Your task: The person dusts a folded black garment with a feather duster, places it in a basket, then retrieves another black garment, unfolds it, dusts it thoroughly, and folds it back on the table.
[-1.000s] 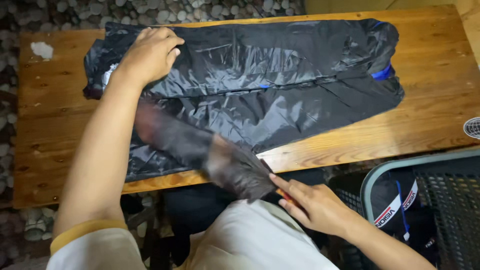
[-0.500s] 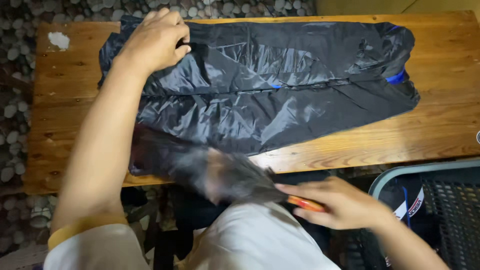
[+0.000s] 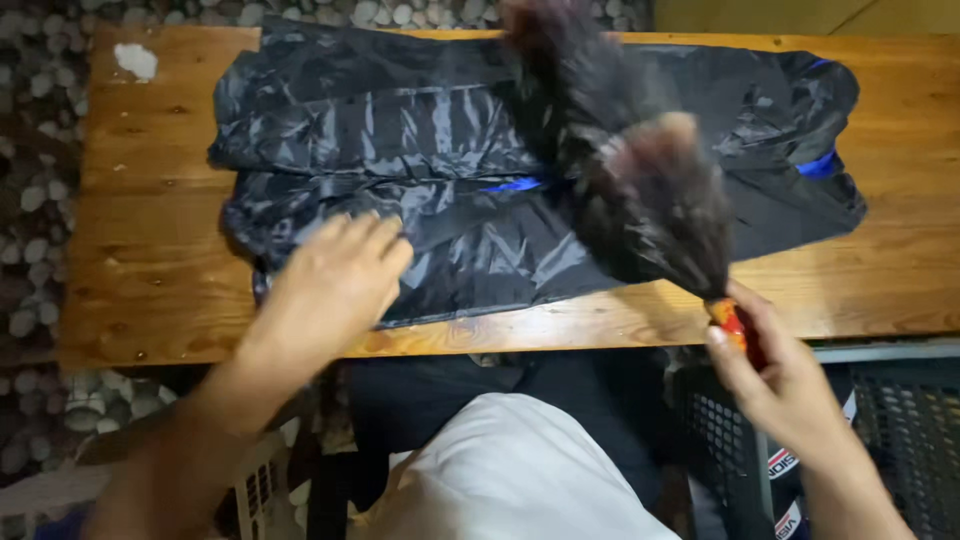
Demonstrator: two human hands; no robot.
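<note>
Now your left hand (image 3: 335, 280) lies flat, fingers together, on the black garment (image 3: 450, 190) spread across the table (image 3: 150, 250). Your right hand (image 3: 775, 375) pinches the duster's (image 3: 650, 190) red-orange handle; its dark feathers blur and hide the garment's middle.

A white-and-red printed label (image 3: 785, 462) shows under the bench.
</note>
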